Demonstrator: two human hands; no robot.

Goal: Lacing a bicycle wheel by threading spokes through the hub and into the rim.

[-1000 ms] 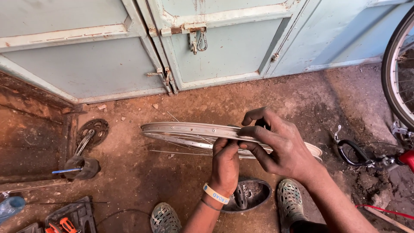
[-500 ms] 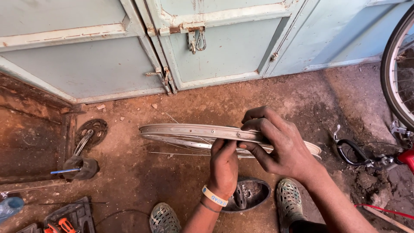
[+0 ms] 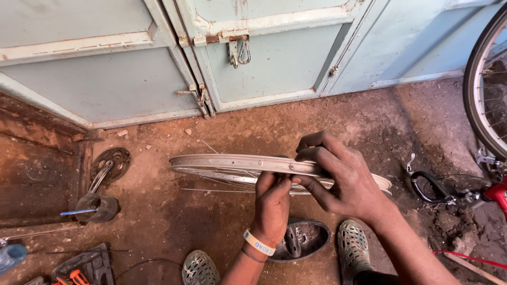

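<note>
A bare metal bicycle wheel rim (image 3: 227, 162) with thin spokes is held almost flat above the dirt floor. My left hand (image 3: 272, 208) comes up from below, fingers closed at the rim's near edge. A pale band circles that wrist. My right hand (image 3: 343, 177) curls over the rim from the right, its fingers wrapped round the rim next to the left hand. A dark oval bicycle saddle (image 3: 303, 238) lies on the ground under the hands, between my two sandalled feet.
Pale blue metal doors (image 3: 274, 58) with a latch stand behind. A chainring with crank (image 3: 108, 166) lies left, by a small dark pot (image 3: 97, 207). Tools (image 3: 79, 274) sit bottom left. A bicycle wheel (image 3: 483, 89) and brake parts (image 3: 430, 184) are on the right.
The rim has shifted slightly in my hands. Both hands keep their hold at the same spot.
</note>
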